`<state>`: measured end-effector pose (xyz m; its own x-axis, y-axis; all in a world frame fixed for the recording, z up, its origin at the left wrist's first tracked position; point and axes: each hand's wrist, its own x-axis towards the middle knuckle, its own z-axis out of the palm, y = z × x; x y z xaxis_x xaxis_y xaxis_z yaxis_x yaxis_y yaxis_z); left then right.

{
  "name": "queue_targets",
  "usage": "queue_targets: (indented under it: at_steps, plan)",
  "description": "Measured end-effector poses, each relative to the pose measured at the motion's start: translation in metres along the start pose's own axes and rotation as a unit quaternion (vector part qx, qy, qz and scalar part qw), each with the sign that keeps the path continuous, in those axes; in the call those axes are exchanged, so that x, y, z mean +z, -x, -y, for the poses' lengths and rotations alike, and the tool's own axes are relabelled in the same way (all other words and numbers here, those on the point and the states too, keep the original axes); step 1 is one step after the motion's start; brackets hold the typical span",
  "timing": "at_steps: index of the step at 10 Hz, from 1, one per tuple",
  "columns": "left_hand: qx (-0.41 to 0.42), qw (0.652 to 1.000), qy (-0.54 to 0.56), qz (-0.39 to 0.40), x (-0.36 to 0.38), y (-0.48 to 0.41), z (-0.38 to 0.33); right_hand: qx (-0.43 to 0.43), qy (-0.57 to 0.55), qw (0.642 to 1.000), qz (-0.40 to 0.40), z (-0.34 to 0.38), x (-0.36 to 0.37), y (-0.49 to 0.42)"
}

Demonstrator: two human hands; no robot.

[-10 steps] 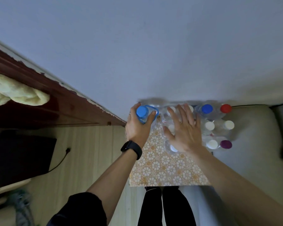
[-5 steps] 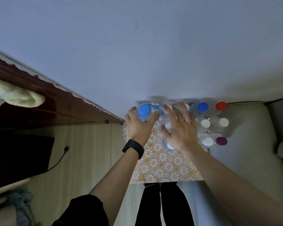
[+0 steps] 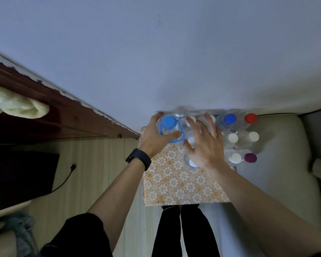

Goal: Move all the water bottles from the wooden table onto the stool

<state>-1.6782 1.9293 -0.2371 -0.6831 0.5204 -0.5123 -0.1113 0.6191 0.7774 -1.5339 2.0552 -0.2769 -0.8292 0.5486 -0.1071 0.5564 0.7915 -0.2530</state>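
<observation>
A surface covered in an orange floral cloth (image 3: pixel 176 184) stands against the wall. Several clear water bottles crowd its far half, with white (image 3: pixel 232 138), blue (image 3: pixel 230 119), red (image 3: pixel 250 118) and purple (image 3: pixel 250 158) caps. My left hand (image 3: pixel 154 138), with a black band on the wrist, grips a large clear bottle with a light blue cap and handle (image 3: pixel 168 121) at the far left corner. My right hand (image 3: pixel 205 145) hovers flat, fingers spread, over the white-capped bottles in the middle, holding nothing.
A pale cushion or mattress (image 3: pixel 285 156) lies to the right. A dark wooden ledge (image 3: pixel 63 115) with a cream towel (image 3: pixel 13 104) runs along the left. A dark object (image 3: pixel 17 179) and a black cable (image 3: pixel 65 180) lie on the wood floor. My legs show below the cloth.
My left hand's grip on the blue-capped bottle has shifted a little, and the bottle has tilted slightly. My right hand stays spread over the middle bottles.
</observation>
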Motion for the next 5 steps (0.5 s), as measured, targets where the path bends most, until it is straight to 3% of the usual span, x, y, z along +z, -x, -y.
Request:
queue_targets:
  at_steps: [3,5]
  plan:
    - [-0.044,0.997,0.019,0.059,-0.013,0.021,-0.018,-0.004,0.011,0.999,0.049,0.004,-0.01,0.0]
    - [-0.049,0.993,-0.102,0.018,-0.031,0.091,-0.034,-0.014,-0.026,0.999,0.031,0.019,-0.052,0.031]
